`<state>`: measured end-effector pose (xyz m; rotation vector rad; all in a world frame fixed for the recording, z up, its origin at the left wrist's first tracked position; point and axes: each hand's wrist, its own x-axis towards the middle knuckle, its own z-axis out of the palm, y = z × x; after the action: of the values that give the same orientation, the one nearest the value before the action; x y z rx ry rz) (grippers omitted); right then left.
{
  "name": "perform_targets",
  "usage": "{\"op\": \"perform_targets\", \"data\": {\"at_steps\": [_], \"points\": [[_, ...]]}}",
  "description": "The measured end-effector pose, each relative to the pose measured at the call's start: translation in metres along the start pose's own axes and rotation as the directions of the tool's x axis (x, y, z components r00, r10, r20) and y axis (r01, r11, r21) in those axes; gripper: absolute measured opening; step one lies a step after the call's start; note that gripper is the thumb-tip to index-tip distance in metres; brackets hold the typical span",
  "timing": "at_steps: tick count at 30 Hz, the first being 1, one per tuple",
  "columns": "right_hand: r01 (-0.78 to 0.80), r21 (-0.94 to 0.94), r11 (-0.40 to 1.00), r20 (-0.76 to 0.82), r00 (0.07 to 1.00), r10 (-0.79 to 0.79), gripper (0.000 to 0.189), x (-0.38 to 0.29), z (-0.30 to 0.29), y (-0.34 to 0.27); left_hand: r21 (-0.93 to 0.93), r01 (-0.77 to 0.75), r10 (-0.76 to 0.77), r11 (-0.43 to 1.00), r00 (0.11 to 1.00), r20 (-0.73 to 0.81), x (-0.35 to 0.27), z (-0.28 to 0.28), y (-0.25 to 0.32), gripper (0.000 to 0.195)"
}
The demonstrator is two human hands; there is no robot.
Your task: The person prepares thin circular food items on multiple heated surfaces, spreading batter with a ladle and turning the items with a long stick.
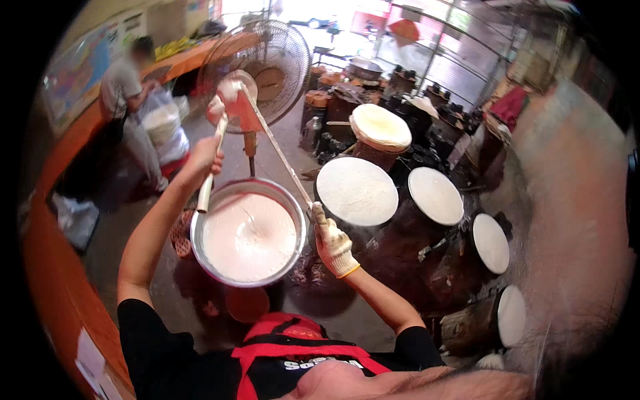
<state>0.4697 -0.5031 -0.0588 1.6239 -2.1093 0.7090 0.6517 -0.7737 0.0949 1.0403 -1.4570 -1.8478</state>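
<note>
My left hand (pixel 207 154), bare, grips a pale stick (pixel 204 192) whose far end is coated in thick batter. In the cotton work glove, my right hand (pixel 334 242) holds the long thin handle (pixel 277 137) of a batter-smeared ladle (pixel 241 100). The ladle's head looks reddish and translucent and is raised beside the coated stick end, in front of the fan. Below both tools stands a metal pot (pixel 301 225) of pale batter (pixel 250 240), its surface dimpled at the middle. Right of the glove, a round griddle (pixel 357 192) is covered with a white batter layer.
More batter-covered griddles (pixel 436 196) curve along the right. A stack of thin flatbreads (pixel 381 126) stands behind them. Beyond the pot is a large pedestal fan (pixel 270 75). Another person (pixel 122 95) handles a plastic bag (pixel 162 122) at the left, by an orange counter (pixel 55 240).
</note>
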Motion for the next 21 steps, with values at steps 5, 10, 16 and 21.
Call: {"op": "perform_targets", "data": {"at_steps": [5, 10, 16, 21], "points": [[-0.311, -0.075, 0.948, 0.288, 0.903, 0.319, 0.066, -0.003, 0.051, -0.033, -0.034, 0.580, -0.547, 0.814, 0.785, 0.290, 0.116, -0.036, -0.061, 0.027], [-0.537, 0.143, 0.832, -0.001, 0.840, 0.542, 0.067, -0.100, 0.023, -0.085, 0.204, 0.842, -0.812, 0.498, 0.371, 0.452, 0.069, 0.006, -0.090, 0.031], [-0.898, 0.124, 0.422, -0.179, 0.399, 0.900, 0.052, -0.276, -0.033, -0.193, 0.677, 0.709, -0.916, 0.196, -0.115, 0.385, -0.047, 0.097, -0.130, 0.025], [-0.988, 0.151, -0.008, -0.360, -0.063, 0.931, 0.044, -0.406, -0.094, -0.286, 0.867, 0.013, -0.830, 0.497, -0.285, 0.480, -0.208, 0.216, -0.144, 0.014]]}}
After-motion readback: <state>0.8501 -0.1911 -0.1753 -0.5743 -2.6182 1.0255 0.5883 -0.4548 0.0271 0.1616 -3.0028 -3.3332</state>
